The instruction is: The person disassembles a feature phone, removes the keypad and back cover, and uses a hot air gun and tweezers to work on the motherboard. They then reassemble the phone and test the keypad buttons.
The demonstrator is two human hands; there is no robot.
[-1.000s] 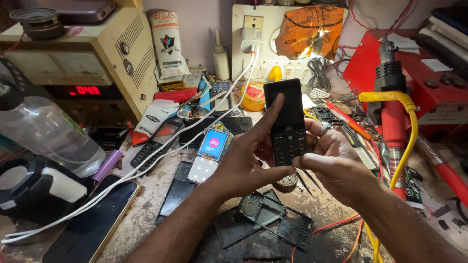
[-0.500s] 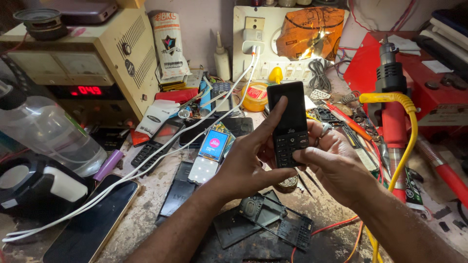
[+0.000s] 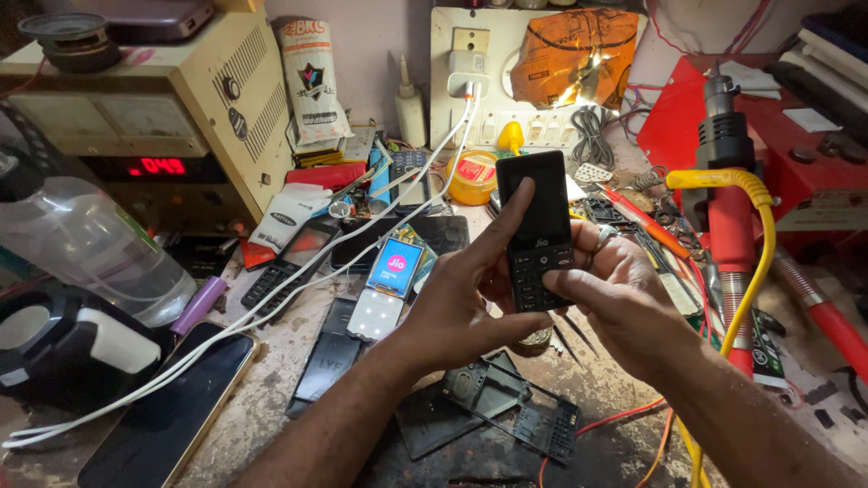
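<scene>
A black keypad phone [image 3: 537, 230] was held upright above the cluttered workbench [image 3: 271, 361] by 2 hands. It was gripped from the side by the left hand [image 3: 457, 303], with the thumb laid along its dark screen, while the right hand [image 3: 619, 303] was curled behind it — its thumb pressed on the keypad. The step seemed to be testing of the buttons; a firm press on 1 key would probably be needed. A second phone [image 3: 389, 285] lay lit nearby.

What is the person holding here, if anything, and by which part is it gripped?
A black keypad phone, held upright by its lower keypad half: the left hand grips its left edge, the right hand its right side, thumb on the keys.
</scene>
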